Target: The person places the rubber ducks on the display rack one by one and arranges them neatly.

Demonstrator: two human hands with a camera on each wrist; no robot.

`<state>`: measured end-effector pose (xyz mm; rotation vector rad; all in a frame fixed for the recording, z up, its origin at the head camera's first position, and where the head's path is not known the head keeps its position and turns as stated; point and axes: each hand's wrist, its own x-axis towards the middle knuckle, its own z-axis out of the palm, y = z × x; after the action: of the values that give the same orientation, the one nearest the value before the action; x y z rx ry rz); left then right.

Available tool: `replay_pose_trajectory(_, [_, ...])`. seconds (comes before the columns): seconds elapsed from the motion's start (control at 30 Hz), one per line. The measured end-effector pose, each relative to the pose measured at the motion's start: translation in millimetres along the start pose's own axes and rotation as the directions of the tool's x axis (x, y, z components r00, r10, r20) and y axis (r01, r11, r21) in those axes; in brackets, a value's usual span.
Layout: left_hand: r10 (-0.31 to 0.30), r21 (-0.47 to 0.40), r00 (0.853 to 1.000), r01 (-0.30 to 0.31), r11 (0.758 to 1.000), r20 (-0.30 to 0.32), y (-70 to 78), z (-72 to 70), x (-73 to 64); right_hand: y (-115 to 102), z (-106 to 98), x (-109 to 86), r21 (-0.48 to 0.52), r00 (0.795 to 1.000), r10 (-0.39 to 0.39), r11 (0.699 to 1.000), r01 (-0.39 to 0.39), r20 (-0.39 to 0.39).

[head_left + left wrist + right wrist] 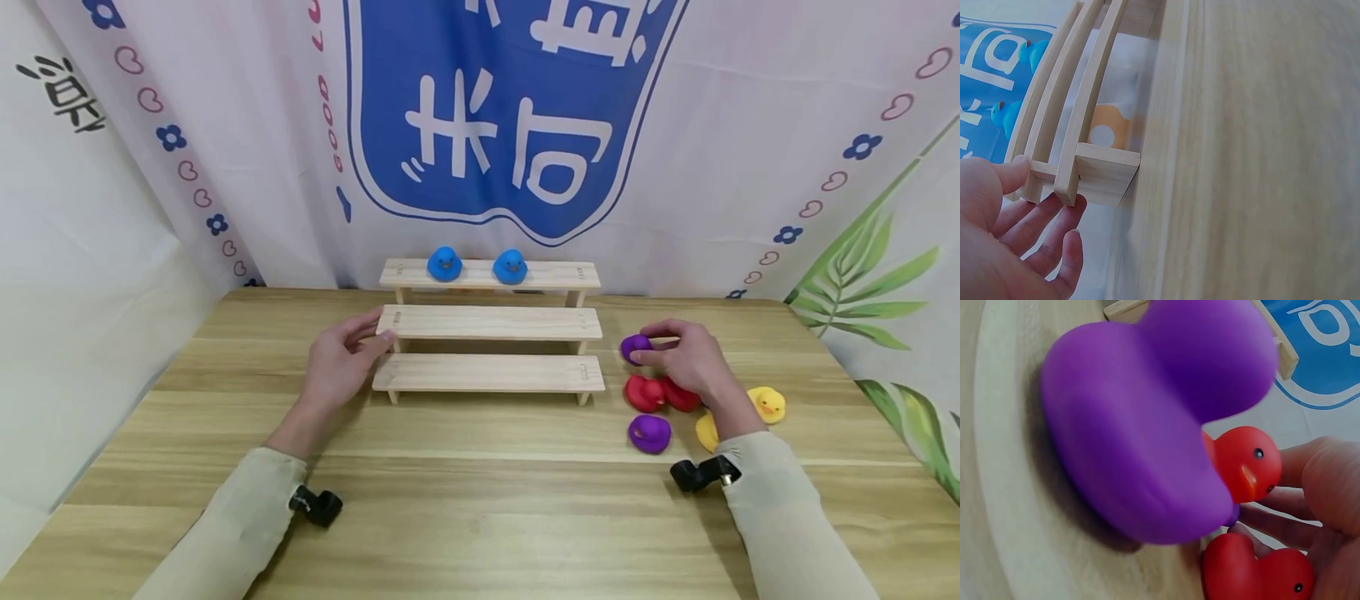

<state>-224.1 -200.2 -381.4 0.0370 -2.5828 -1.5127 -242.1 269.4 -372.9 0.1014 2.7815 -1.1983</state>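
Note:
A three-tier wooden step shelf [487,322] stands on the table. My left hand [341,358] grips its left end, thumb at the middle board and fingertips against the board ends in the left wrist view. To the right of the shelf, my right hand [690,358] pinches a purple rubber duck [634,348] between thumb and fingers. Two red ducks [645,393] sit just below that hand. A second purple duck [649,433] lies nearer the front; it looms large in the right wrist view and hides most of the held one.
Two blue ducks [445,264] sit on the top board. Two yellow ducks [768,405] are at the right, one partly behind my right wrist. A printed curtain [720,150] hangs behind the wooden table [465,517].

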Motion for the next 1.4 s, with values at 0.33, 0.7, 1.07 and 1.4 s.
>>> replay_pose_trajectory(0.33, [-0.001,0.017,1.000,0.001,1.000,0.015,-0.3,-2.1,-2.5,2,4,1.5,-0.082,1.000,-0.013,0.997,0.012,-0.007])
replay_pose_trajectory(0.7, [-0.015,0.050,1.000,0.014,0.999,0.026,-1.4,-2.5,-3.4,3,5,0.9,-0.076,1.000,-0.022,0.997,0.021,0.000])
replay_pose_trajectory(1.07, [-0.016,0.058,1.000,0.015,0.998,0.027,-4.2,-2.6,-3.0,-2,4,-2.1,-0.024,1.000,-0.003,1.000,0.002,-0.016])
replay_pose_trajectory(1.4, [0.005,0.071,1.000,-0.007,0.997,0.019,-1.4,-2.3,-1.8,-11,-2,-5.0,0.036,0.999,-0.017,0.999,0.018,-0.030])
